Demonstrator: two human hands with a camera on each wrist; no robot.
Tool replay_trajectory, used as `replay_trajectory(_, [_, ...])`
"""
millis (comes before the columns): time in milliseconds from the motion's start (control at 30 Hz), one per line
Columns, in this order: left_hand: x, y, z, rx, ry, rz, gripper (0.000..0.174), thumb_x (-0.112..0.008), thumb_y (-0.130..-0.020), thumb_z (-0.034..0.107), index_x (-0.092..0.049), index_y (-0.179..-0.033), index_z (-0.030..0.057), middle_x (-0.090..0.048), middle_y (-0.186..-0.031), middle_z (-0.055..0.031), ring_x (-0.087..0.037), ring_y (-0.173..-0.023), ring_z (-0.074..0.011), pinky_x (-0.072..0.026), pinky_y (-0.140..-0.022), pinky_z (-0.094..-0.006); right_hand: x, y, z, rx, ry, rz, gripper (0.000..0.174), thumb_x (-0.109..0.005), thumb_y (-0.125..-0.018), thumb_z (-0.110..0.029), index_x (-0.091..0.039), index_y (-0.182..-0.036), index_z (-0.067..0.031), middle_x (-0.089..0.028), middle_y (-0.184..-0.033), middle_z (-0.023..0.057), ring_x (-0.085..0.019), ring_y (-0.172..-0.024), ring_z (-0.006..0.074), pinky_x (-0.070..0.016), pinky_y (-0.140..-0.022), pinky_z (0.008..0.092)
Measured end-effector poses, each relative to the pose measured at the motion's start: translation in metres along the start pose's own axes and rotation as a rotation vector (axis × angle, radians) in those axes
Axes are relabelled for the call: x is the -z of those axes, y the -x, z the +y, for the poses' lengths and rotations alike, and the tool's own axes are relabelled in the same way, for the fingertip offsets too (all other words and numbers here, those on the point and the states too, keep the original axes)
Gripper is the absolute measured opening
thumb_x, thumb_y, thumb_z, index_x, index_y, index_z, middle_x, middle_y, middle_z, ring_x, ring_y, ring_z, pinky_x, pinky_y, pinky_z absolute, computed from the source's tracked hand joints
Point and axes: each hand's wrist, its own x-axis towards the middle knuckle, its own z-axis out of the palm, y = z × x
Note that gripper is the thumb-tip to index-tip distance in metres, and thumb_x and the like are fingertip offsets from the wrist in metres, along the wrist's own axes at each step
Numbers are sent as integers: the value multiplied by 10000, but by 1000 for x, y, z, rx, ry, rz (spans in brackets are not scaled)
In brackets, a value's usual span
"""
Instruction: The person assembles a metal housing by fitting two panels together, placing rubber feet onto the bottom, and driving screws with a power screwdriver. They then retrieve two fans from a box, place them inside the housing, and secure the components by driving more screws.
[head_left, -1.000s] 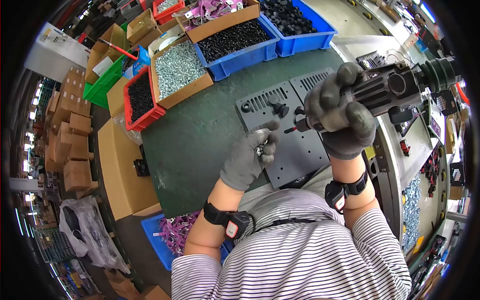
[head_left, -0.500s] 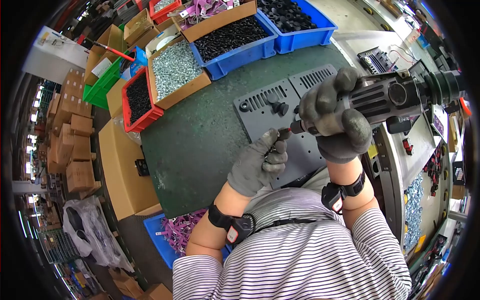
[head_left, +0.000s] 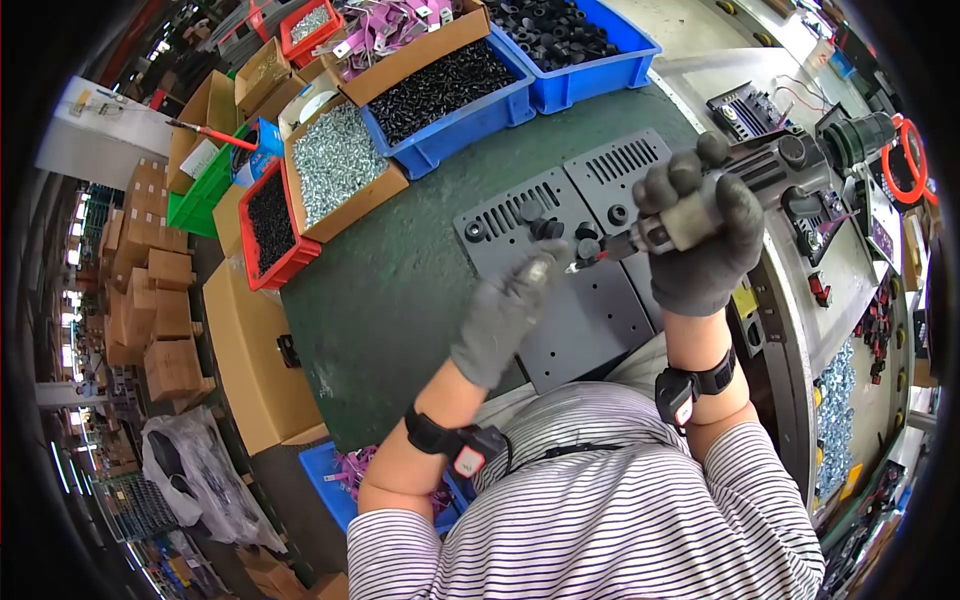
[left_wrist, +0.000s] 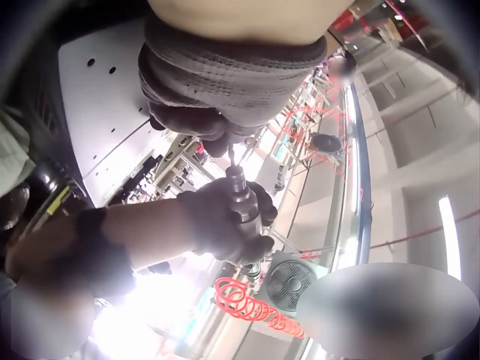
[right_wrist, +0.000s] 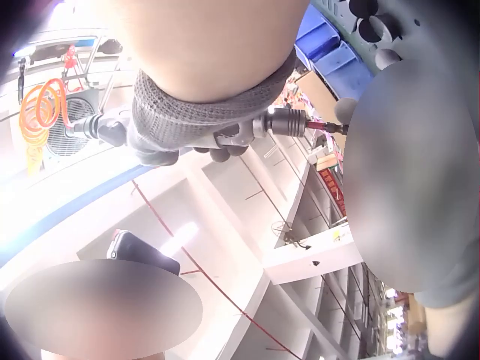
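Note:
My gloved right hand (head_left: 705,240) grips a dark power driver (head_left: 775,165), whose bit points left with a small silver piece (head_left: 573,267) at its tip. Just left of that tip is my gloved left hand (head_left: 505,310), its curled fingers blurred; loose screws showed in it in the earlier views, but now they are mostly hidden. In the left wrist view the fingers (left_wrist: 221,135) are close to the driver's bit (left_wrist: 232,154). Below both hands lie grey slotted panels (head_left: 585,320), with black round knobs (head_left: 547,229) on them near the bit.
Past the panels stand blue bins (head_left: 590,85) of black parts, a cardboard box (head_left: 385,190) of silver screws and a red bin (head_left: 290,262) of black screws. A metal rail (head_left: 790,330) runs along the right side. Purple parts fill a blue bin (head_left: 325,480) below left.
The left fingers met the bit half a second ago and are now slightly left of it. A silver piece shows at the bit tip. The driver's rear has swung a little away from me.

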Motion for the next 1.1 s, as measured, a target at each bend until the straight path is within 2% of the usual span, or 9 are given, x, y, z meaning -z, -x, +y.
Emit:
replay_trajectory(33, [8,-9,4,-2,-4,0,299,-553,-907,259,-592,-1106,39,-575,-759,-21,-457,-600,-86,-386,-547,-205,6,-5,-2,14,-23,21,388,-592,-796,-276,-485,-1105,-66,-546,-840,74,-523,-708,202,-442,-658,342])
replay_trajectory(100, [29,-34,11,-295,-803,140,282,-591,-868,258,-645,-1062,59,-639,-808,-72,-579,-694,-163,-459,-643,-271,12,-11,-6,10,-83,-1,390,-578,-798,-289,-488,-1103,-63,-538,-833,69,-507,-712,195,-427,-675,339])
replay_trajectory(200, [37,-65,15,-350,-1109,98,224,-617,-833,248,-678,-988,98,-665,-881,-110,-629,-813,-239,-479,-737,-342,16,-18,-9,14,-46,45,410,-584,-789,-286,-482,-1109,-52,-538,-824,71,-517,-713,204,-431,-665,341])
replay_trajectory(467, [36,-122,18,-169,-1293,182,299,-590,-849,357,-664,-1030,131,-655,-958,-146,-618,-895,-305,-479,-753,-378,11,-28,-2,12,197,76,436,-575,-763,-228,-462,-1124,-11,-555,-798,111,-573,-697,228,-458,-630,334])
replay_trajectory(567, [43,-123,14,-315,-1191,160,297,-614,-834,324,-661,-1047,122,-651,-938,-145,-619,-864,-293,-479,-747,-367,12,-37,-1,30,292,66,445,-561,-750,-201,-456,-1127,10,-551,-782,123,-576,-684,226,-459,-606,329])
replay_trajectory(667, [40,-104,33,-193,-1223,19,308,-643,-812,289,-656,-1067,116,-644,-923,-137,-614,-821,-275,-478,-734,-360,10,-45,-2,1,418,99,442,-558,-757,-201,-458,-1131,12,-550,-780,119,-576,-689,227,-462,-611,330])
replay_trajectory(867, [37,-112,8,-316,-1117,-2,319,-656,-794,261,-654,-1089,140,-633,-897,-114,-602,-801,-263,-470,-723,-361,12,-61,11,18,451,55,416,-563,-764,-176,-460,-1116,22,-557,-784,117,-580,-693,227,-472,-638,338])
replay_trajectory(967, [17,-105,23,-216,-1200,-42,297,-645,-798,254,-661,-1082,171,-631,-893,-105,-600,-812,-270,-468,-730,-369,9,-64,17,9,467,38,388,-583,-754,-140,-462,-1085,23,-561,-787,119,-585,-686,229,-471,-616,332])
replay_trajectory(1100, [17,-104,19,-280,-1214,17,278,-629,-804,269,-670,-1064,183,-634,-916,-104,-603,-837,-287,-469,-738,-380,3,-68,23,-40,592,6,452,-590,-736,-200,-456,-1120,-2,-533,-807,113,-562,-713,227,-470,-648,341])
